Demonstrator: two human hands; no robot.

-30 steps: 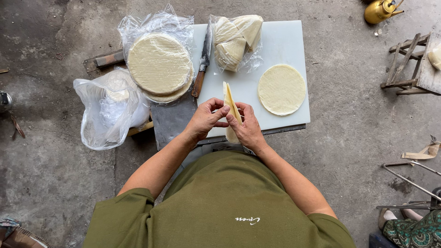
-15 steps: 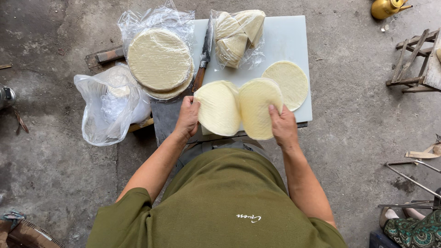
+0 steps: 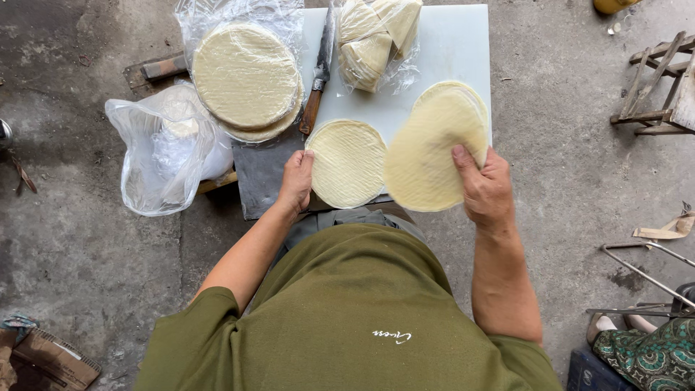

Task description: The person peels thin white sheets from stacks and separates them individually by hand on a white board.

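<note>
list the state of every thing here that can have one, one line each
left hand: flat, fingers on the edge of the left wrapper
right hand: gripping the right wrapper
left wrapper: flat on the white board
right wrapper: lifted, tilted above another round sheet
wrapper stack: piled on open plastic
knife: lying on the board, untouched
bag of folded pieces: open
plastic bag: open, crumpled on the floor

Stained grey concrete floor (image 3: 87, 289), even daylight, wooden stool (image 3: 662, 90) at right, cardboard scrap (image 3: 51, 362) bottom left

Yellow vessel (image 3: 615, 5) cropped at top
</note>
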